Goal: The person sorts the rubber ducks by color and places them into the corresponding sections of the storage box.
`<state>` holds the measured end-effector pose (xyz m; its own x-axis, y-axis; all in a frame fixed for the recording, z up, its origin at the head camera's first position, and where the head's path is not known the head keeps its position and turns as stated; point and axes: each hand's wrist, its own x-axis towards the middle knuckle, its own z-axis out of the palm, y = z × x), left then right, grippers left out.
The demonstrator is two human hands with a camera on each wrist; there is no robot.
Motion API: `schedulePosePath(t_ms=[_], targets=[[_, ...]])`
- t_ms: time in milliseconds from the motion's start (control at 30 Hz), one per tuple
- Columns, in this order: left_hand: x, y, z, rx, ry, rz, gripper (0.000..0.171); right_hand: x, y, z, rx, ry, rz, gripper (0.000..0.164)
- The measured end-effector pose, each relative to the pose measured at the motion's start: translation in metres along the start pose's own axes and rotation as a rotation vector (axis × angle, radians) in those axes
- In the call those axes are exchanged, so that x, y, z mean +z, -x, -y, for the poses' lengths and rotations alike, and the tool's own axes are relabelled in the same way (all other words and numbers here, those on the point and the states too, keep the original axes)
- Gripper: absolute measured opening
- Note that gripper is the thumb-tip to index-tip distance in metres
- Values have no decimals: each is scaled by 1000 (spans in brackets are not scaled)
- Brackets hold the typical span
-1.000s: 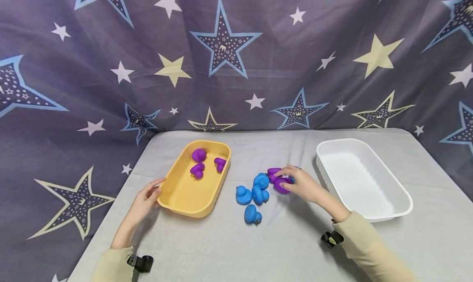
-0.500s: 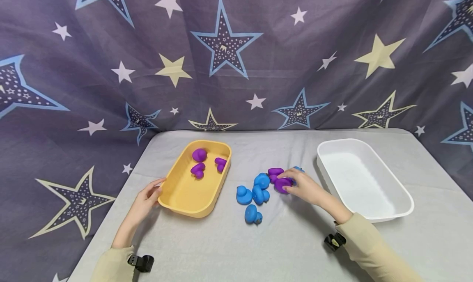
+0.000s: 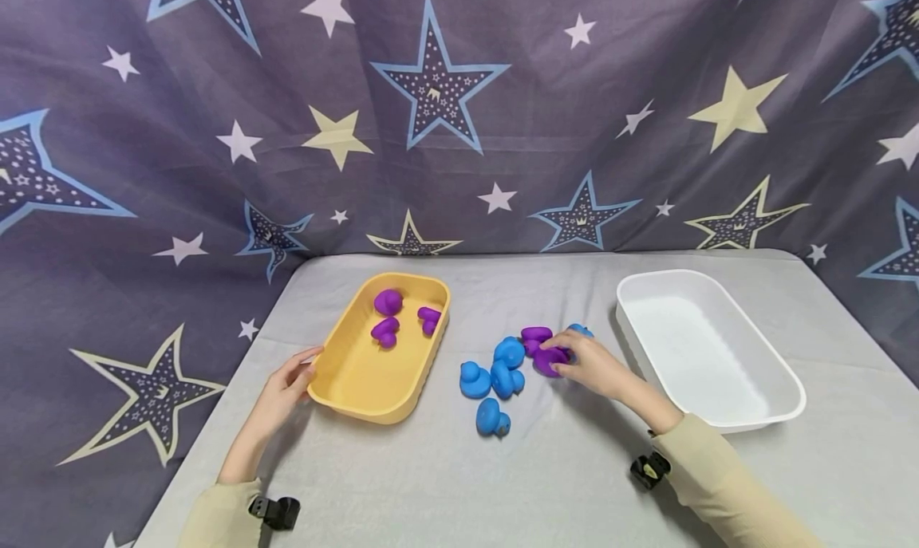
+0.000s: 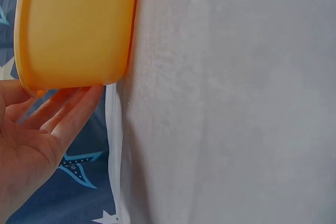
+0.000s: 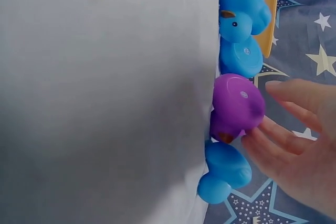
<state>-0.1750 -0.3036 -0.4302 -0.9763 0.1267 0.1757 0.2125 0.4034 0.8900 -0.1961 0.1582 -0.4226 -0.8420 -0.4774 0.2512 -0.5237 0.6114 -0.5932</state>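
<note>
My right hand point(image 3: 592, 364) is around a purple rubber duck point(image 3: 549, 361) in the cluster on the table. In the right wrist view this purple duck point(image 5: 239, 100) lies tipped, its base showing; the fingertips point(image 5: 252, 132) are right at its side, while the thumb stands apart from it. Behind it lies a second purple duck point(image 3: 535, 335). Blue ducks point(image 3: 508, 352) sit to the left, and another blue duck point(image 3: 580, 330) is partly hidden behind the hand. With nearly straight fingers, my left hand point(image 3: 280, 392) touches the near left corner of the yellow bin point(image 3: 359, 384).
Inside the yellow bin lie three purple ducks point(image 3: 388, 301). A white bin point(image 3: 707, 356) stands at the right of the cloth-covered table point(image 3: 546, 484). One blue duck point(image 3: 491, 417) lies nearest the front. A star-patterned curtain point(image 3: 459, 181) hangs behind.
The right hand has barely shifted and stays at the purple duck. The left hand and both bins have not visibly moved.
</note>
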Motion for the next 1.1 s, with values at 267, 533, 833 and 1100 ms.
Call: schedulePosePath(t_ms=[267, 533, 833, 1100], targets=[[-1, -1, 1, 28, 12, 7, 34, 3, 0, -1, 9, -10, 3, 28], [-1, -1, 2, 23, 17, 7, 34, 5, 0, -6, -22, -1, -9, 26], [-1, -1, 2, 25, 16, 6, 34, 6, 0, -8, -28, -29, -31, 27], [0, 0, 0, 9, 0, 2, 35, 8, 0, -9, -33, -18, -46, 26]])
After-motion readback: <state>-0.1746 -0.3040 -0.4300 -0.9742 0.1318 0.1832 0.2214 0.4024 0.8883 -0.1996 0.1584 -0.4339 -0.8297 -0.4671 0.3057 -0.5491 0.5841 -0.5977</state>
